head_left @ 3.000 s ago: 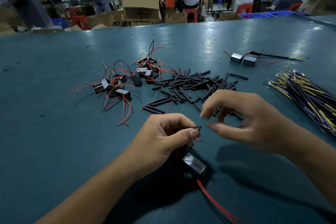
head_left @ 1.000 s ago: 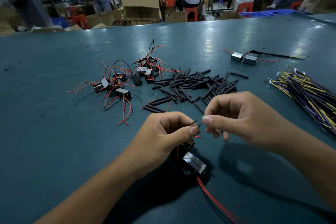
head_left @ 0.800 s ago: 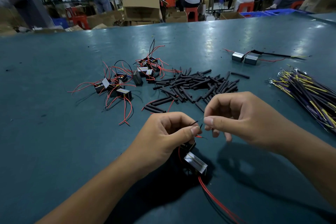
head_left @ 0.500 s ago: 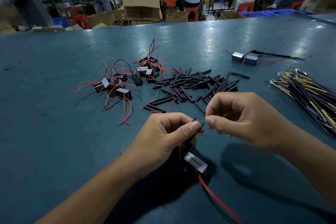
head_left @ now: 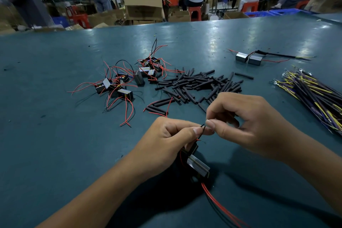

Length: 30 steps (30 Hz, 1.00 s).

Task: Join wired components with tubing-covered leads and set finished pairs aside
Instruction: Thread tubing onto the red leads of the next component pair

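Nearest you, two thin red wires (head_left: 220, 206) trail off toward the table's near edge from the small black block component with a silvery face (head_left: 197, 165) that hangs under your left hand (head_left: 166, 144). Your left hand curls around that component's leads, thumb and forefinger pinched on a thin black lead (head_left: 203, 129). Your right hand (head_left: 246, 124) meets it, thumb and forefinger clamped on the same lead's tip, the other fingers curled. Beyond your hands lies a loose heap of short black tubing pieces (head_left: 199, 85) on the dark teal table (head_left: 55, 144). Left of it sit scattered black components with red wires (head_left: 118, 85). To the right lies a bundle of yellow and purple wires (head_left: 314, 98), and farther back a joined pair of silvery blocks (head_left: 249, 58).
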### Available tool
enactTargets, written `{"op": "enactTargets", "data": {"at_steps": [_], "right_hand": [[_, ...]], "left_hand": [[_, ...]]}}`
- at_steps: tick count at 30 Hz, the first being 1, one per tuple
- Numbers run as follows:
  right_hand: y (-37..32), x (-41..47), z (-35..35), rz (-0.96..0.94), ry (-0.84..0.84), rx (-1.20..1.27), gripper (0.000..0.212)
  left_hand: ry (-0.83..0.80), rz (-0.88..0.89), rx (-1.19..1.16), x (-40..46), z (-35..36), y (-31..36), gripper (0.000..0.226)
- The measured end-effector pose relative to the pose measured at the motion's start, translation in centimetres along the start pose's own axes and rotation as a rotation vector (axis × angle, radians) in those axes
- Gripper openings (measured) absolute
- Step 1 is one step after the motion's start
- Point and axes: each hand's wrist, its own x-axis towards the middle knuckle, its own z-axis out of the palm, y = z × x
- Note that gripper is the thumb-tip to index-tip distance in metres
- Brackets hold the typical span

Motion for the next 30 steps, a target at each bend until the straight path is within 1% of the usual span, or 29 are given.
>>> {"op": "enactTargets", "data": {"at_steps": [9, 14, 17, 22, 26, 30], "right_hand": [[0.0, -0.1, 0.2, 0.068, -0.038, 0.097, 0.009], [0.0, -0.1, 0.1, 0.074, -0.025, 0.161, 0.011], [0.3, -0.2, 0.1, 0.112, -0.033, 0.184, 0.010], [0.3, -0.2, 0.4, 0.166, -0.050, 0.281, 0.013], [0.2, -0.2, 0.3, 0.186, -0.058, 0.345, 0.015], [0.3, -0.2, 0.3, 0.205, -0.065, 0.373, 0.010]], "left_hand": [[-0.055, 0.036, 0.067, -0.2, -0.2, 0.2, 0.024], [-0.061, -0.002, 0.003, -0.2, -0.1, 0.5, 0.032], [-0.059, -0.013, -0.022, -0.2, 0.0, 0.5, 0.032], [-0.084, 0.029, 0.038, -0.2, 0.0, 0.8, 0.027], [-0.073, 0.017, 0.026, -0.2, 0.0, 1.0, 0.029], [-0.072, -0.004, -0.010, -0.2, 0.1, 1.1, 0.031]]}}
